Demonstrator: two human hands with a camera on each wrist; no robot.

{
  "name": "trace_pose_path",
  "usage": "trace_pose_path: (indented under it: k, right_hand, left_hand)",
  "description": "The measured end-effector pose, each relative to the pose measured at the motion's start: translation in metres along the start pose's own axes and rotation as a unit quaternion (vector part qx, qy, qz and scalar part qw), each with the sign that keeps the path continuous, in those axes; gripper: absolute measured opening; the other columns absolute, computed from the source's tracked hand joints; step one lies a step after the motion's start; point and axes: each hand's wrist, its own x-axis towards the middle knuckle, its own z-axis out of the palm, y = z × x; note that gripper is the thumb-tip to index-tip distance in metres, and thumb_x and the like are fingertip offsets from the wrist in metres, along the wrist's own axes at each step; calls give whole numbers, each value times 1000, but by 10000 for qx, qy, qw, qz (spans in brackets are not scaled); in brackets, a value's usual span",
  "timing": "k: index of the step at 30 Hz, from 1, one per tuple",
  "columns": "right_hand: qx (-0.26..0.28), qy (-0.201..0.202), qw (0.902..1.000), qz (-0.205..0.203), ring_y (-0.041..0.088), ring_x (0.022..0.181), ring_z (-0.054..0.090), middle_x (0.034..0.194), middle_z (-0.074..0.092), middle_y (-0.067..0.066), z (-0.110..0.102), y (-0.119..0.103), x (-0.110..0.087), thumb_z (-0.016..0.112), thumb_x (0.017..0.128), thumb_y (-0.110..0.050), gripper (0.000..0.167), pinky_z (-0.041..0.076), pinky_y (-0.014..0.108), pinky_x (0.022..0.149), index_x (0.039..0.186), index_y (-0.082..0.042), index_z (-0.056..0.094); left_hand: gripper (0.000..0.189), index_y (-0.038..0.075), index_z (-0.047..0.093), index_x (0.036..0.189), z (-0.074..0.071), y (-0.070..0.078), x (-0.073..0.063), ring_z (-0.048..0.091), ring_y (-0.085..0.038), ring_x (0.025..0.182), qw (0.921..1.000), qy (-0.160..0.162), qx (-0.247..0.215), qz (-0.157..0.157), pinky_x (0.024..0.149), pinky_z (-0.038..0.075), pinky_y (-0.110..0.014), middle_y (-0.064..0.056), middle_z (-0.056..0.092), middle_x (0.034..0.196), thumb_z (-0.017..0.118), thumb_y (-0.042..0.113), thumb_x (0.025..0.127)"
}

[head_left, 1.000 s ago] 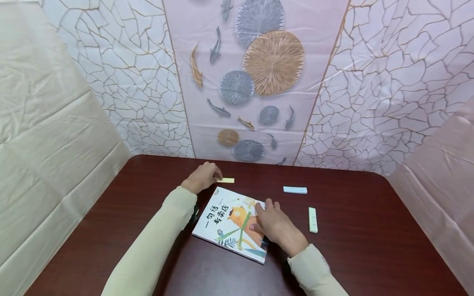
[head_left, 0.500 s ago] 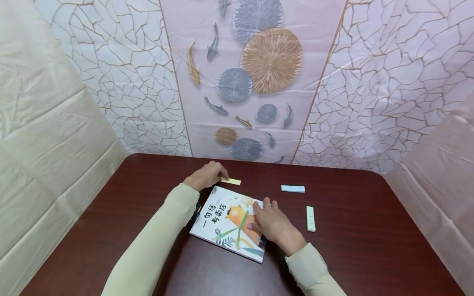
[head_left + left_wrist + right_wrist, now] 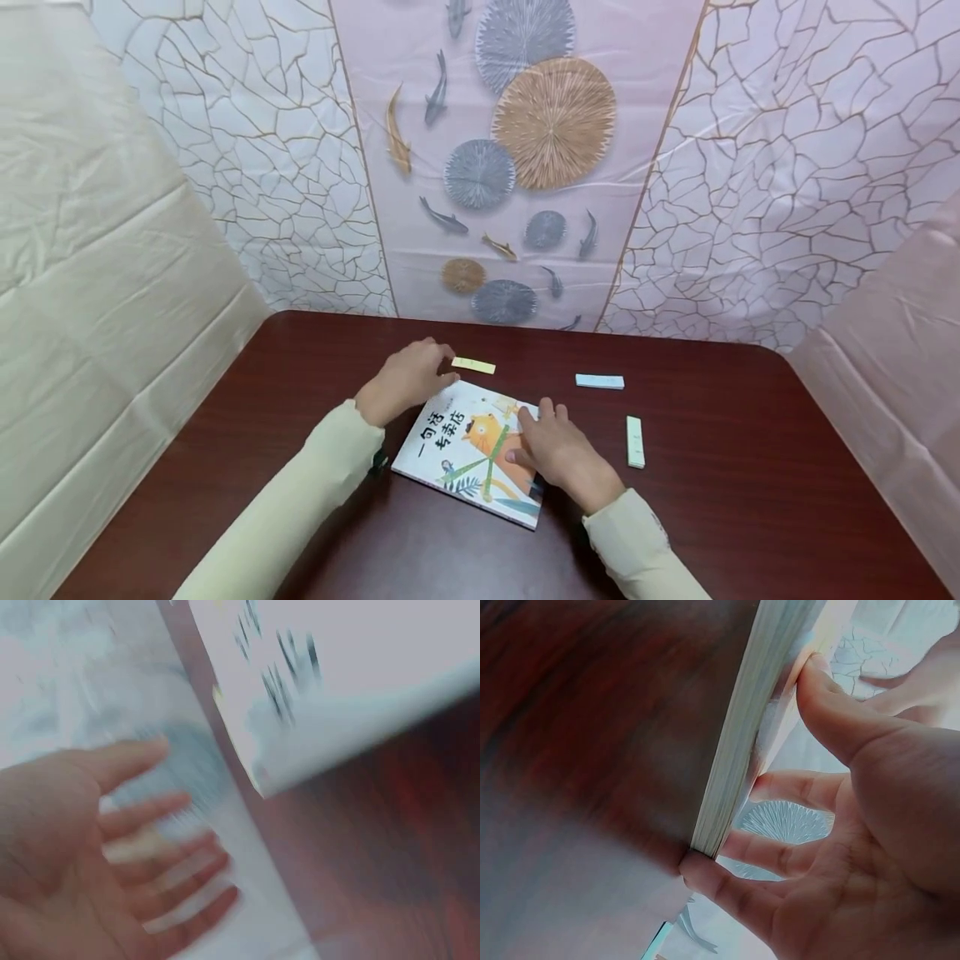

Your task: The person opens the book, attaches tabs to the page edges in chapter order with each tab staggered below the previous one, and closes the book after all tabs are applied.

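A picture book [image 3: 442, 462] with an orange cat on its white cover lies slanted on the dark red table. My right hand [image 3: 558, 450] rests on the book's right side, with the thumb [image 3: 821, 682] on the cover and one fingertip at the page edge [image 3: 735, 750]. At the book's far left corner is my left hand [image 3: 408, 379], its fingers spread and holding nothing in the left wrist view. Just beyond those fingers lies a yellow sticky-note strip [image 3: 473, 365], behind the book. The left wrist view is blurred.
A light blue strip pad [image 3: 599, 382] lies behind and right of the book. Farther right is a pale green strip pad [image 3: 635, 442]. A patterned cloth [image 3: 555, 242] hangs behind the table [image 3: 750, 500], with plain cloth at both sides.
My left hand slid the yellow strip to the right, then let it go and drew back toward the book's corner. My right hand stayed on the book.
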Motion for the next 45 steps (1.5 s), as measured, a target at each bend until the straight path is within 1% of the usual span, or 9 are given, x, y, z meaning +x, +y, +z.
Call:
trace_pose_path:
  k: [6,12,15,20,24,30,36,41,45]
  right_hand:
    - [-184,272,9993,-150,46,121,52,128,51,28,3,-1,-2,76,98,-39,62,57,53,88,144,0,58]
    - [-361,705,9962,-375,43,105,56,114,54,28,11,-7,-7,76,96,-47,54,57,56,86,119,1,64]
    - [-345,729,9957,-456,40,101,55,108,53,25,10,-10,-11,75,98,-44,45,57,54,82,111,-2,64]
    - [220,330,9975,-587,36,102,53,108,52,21,4,-9,-18,70,103,-20,21,55,51,78,116,-5,64]
    - [565,266,9944,-854,31,98,59,108,55,19,1,-6,-23,67,103,-7,25,55,48,78,128,-4,67]
    - [966,400,9881,-1127,14,72,52,95,61,6,-2,1,-19,67,102,-2,19,49,34,67,120,-2,74]
    - [1092,425,9865,-1148,12,72,56,92,71,-1,-13,7,9,68,101,-4,11,51,32,69,106,-8,77]
    - [873,658,9894,-955,14,81,63,99,72,5,-24,3,44,71,101,-9,13,55,35,74,113,-5,76]
    - [711,964,9867,-1096,19,88,68,101,71,9,-30,-3,71,71,101,-7,17,58,37,77,117,-2,75]
  left_hand:
    - [71,1,64,138,18,48,-52,60,-36,119,9943,-216,989,-344,92,58,-51,-20,64,129,70,59,97]
    - [77,-2,65,130,43,68,-76,64,-39,114,9923,-236,1059,-601,84,59,-49,-21,65,121,69,66,93]
    - [87,-4,59,141,46,68,-79,60,-44,124,9927,-305,835,-819,87,59,-51,-26,60,136,66,69,94]
    - [105,1,43,159,52,60,-80,41,-51,145,9924,-524,411,-1034,104,48,-66,-30,40,160,64,77,90]
    - [121,6,33,165,56,56,-80,27,-54,153,9913,-703,203,-1097,113,32,-75,-30,29,167,65,86,81]
    - [130,10,29,167,57,50,-78,20,-53,156,9898,-946,332,-1011,114,25,-79,-27,22,171,67,91,73]
    - [129,11,28,168,50,41,-79,17,-52,158,9904,-1126,370,-716,115,23,-79,-26,20,172,74,85,73]
    - [128,12,26,168,45,35,-80,12,-49,159,9887,-1359,338,-542,117,20,-78,-22,15,174,76,82,74]
    - [127,13,24,169,46,30,-79,7,-49,160,9869,-1520,328,-432,118,17,-77,-21,12,175,77,80,75]
